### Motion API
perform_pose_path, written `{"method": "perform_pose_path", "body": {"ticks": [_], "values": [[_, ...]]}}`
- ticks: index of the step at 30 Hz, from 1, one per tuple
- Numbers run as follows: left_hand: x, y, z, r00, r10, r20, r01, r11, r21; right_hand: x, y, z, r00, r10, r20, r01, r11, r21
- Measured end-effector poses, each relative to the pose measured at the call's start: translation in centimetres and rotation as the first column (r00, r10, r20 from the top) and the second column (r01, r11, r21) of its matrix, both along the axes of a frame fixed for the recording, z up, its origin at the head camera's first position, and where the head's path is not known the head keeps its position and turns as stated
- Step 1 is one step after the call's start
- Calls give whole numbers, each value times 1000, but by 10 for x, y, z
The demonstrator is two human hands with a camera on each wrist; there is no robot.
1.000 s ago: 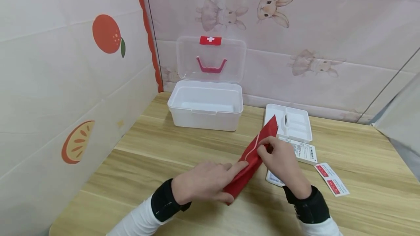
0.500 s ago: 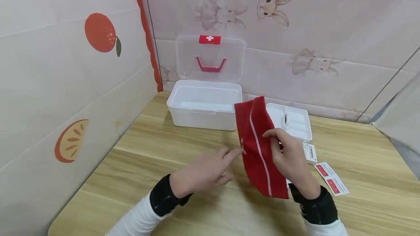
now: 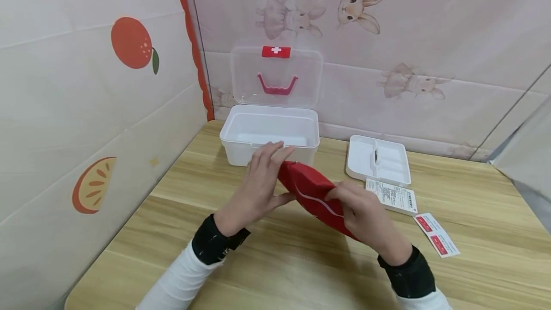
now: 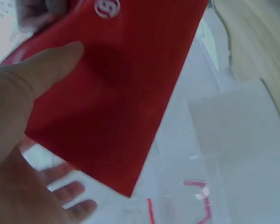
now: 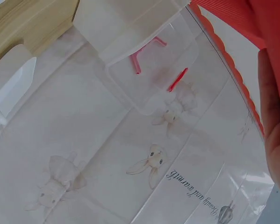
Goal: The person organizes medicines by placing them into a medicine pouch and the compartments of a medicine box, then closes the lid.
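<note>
A red fabric zip pouch (image 3: 312,183) with a white zipper is held above the table, tilted, its left end raised. My right hand (image 3: 372,216) pinches its right part between thumb and fingers near the zipper. At the other end is my left hand (image 3: 258,188), fingers extended upward and apart. The left wrist view shows its thumb (image 4: 48,65) lying along the face of the pouch (image 4: 116,102), which bears a white round mark; the other fingers spread beyond the lower edge. In the right wrist view only part of my hand (image 5: 276,126) shows beside the red cloth.
Behind the hands stands a white box (image 3: 234,149), its clear lid (image 3: 245,78) raised against the wall cloth. Right of it lie a white compartment tray (image 3: 361,157), a white printed carton (image 3: 393,197) and a white card with red panels (image 3: 436,236).
The pouch has turned from upright, zipper facing me, to a slant with its end toward the left. My left hand has risen to that end; the right keeps its pinch.
</note>
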State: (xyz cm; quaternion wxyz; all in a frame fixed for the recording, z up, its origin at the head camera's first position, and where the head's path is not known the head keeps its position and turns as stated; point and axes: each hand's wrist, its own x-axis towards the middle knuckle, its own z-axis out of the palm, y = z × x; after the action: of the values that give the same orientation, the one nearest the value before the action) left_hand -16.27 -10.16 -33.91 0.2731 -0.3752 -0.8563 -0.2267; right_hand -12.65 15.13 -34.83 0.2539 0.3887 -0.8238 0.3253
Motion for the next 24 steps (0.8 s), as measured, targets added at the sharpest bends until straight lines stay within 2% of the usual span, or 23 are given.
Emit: {"method": "perform_pose_path", "body": {"ticks": [3,7,10,12,14,17,22,24], "values": [[-4,-3,1,995,-69,67,68,998,12,1,-2,-1,1000,1,-22,0,1000,18],[-7,-8,2,974,-150,170,147,989,33,1,-1,-3,999,-19,-30,20,999,32],[-10,-12,1,940,-221,260,221,975,29,1,-1,-4,999,-29,-34,31,999,45],[-12,-14,-1,909,-257,328,268,963,12,0,0,-5,999,-32,-44,34,998,52],[-15,-14,-4,877,-280,389,305,952,-3,0,1,-5,998,-38,-58,41,997,58],[-19,-14,-9,848,-302,436,332,943,7,0,2,-6,995,-55,-82,59,997,53],[-20,-12,-11,839,-359,409,351,931,96,-1,4,-4,991,-95,-98,99,995,30],[-19,-12,-11,846,-369,385,350,929,120,-1,4,-4,989,-106,-100,108,994,17]]}}
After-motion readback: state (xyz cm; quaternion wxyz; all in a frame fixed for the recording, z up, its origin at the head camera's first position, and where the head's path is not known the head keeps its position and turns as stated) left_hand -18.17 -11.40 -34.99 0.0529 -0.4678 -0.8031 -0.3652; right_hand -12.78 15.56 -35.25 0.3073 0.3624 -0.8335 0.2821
